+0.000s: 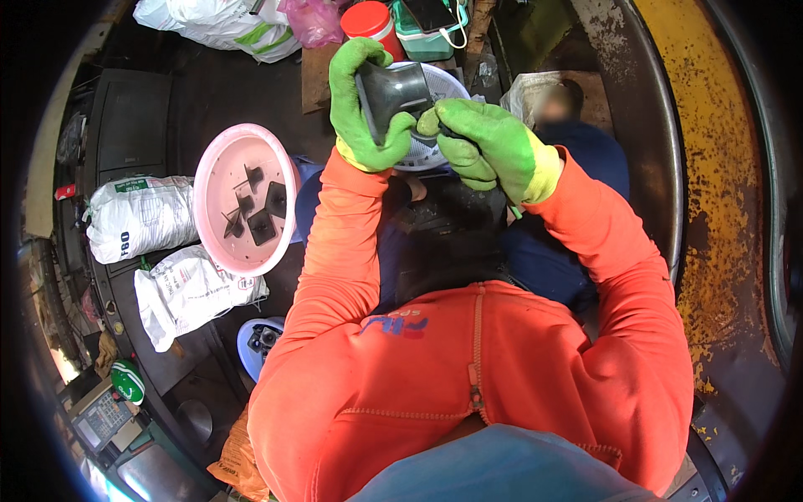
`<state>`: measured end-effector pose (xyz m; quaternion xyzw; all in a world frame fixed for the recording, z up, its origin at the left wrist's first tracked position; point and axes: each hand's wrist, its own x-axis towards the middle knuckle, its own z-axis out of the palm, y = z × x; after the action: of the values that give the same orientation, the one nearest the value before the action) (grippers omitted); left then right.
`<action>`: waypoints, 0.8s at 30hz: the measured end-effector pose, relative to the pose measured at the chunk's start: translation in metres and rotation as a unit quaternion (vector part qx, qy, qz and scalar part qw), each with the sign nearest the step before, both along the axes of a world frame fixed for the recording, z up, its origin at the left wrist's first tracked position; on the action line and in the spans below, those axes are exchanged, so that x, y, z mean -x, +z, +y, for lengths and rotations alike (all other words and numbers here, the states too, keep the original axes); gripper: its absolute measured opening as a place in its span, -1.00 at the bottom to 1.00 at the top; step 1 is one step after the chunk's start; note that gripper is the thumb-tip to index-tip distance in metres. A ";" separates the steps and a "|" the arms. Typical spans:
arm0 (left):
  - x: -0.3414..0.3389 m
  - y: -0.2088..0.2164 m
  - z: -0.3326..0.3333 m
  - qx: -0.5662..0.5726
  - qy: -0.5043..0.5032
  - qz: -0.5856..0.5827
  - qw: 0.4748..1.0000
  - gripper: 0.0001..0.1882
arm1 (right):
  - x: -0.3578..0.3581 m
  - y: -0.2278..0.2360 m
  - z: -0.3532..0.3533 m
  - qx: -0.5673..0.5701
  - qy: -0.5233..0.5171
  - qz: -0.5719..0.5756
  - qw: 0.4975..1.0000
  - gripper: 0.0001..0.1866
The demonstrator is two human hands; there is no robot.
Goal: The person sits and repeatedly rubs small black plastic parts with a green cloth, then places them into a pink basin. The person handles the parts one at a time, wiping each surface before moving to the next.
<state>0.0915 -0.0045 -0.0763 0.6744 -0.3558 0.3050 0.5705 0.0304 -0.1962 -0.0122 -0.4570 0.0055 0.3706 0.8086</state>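
My left hand (355, 117), in a green and yellow glove, grips a black flared part (397, 90) with a wide flange and a smooth, shiny surface. My right hand (493, 146) wears a matching glove. Its fingers are closed round a thin dark tool whose kind I cannot make out; the glove covers most of it. The right fingertips are close to the narrow side of the black part, and I cannot tell whether they touch it. Below both hands is a white mesh basket (452, 82), partly hidden by them.
At left, a pink basin (209, 244) holds several black flanged parts (262, 226). White sacks (138, 219) lie beside it. A small blue bowl (248, 356) contains dark pieces. A red-lidded container (365, 20) and a teal basket (422, 46) stand beyond my hands. Rusty yellow metal (711, 209) edges the right.
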 end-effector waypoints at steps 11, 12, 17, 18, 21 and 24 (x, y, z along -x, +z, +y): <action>0.003 0.002 -0.017 0.454 -0.311 0.346 0.760 -0.16 | -0.072 -0.022 -0.027 -0.023 -0.236 -0.029 0.971 -0.70; 0.003 0.005 -0.015 0.474 -0.318 0.354 0.741 -0.11 | -0.075 -0.027 -0.021 -0.010 -0.230 -0.059 0.971 -0.74; 0.021 0.016 0.013 0.529 -0.452 0.326 0.640 -0.08 | -0.071 -0.044 0.004 0.098 -0.153 -0.143 0.973 -0.68; 0.028 0.019 0.024 0.511 -0.466 0.314 0.651 -0.05 | -0.070 -0.048 0.007 0.096 -0.140 -0.153 0.974 -0.68; 0.058 0.023 0.063 0.507 -0.451 0.294 0.673 -0.03 | -0.076 -0.060 0.014 0.089 -0.101 -0.140 0.981 -0.74; 0.096 0.013 0.110 0.510 -0.390 0.298 0.707 -0.07 | -0.085 -0.075 0.019 0.030 -0.059 -0.057 0.996 -0.75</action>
<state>-0.0048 0.1054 -0.0638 0.1378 -0.1890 -0.0264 0.9719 0.1156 -0.1769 -0.0868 -0.5007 -0.0027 0.2954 0.8137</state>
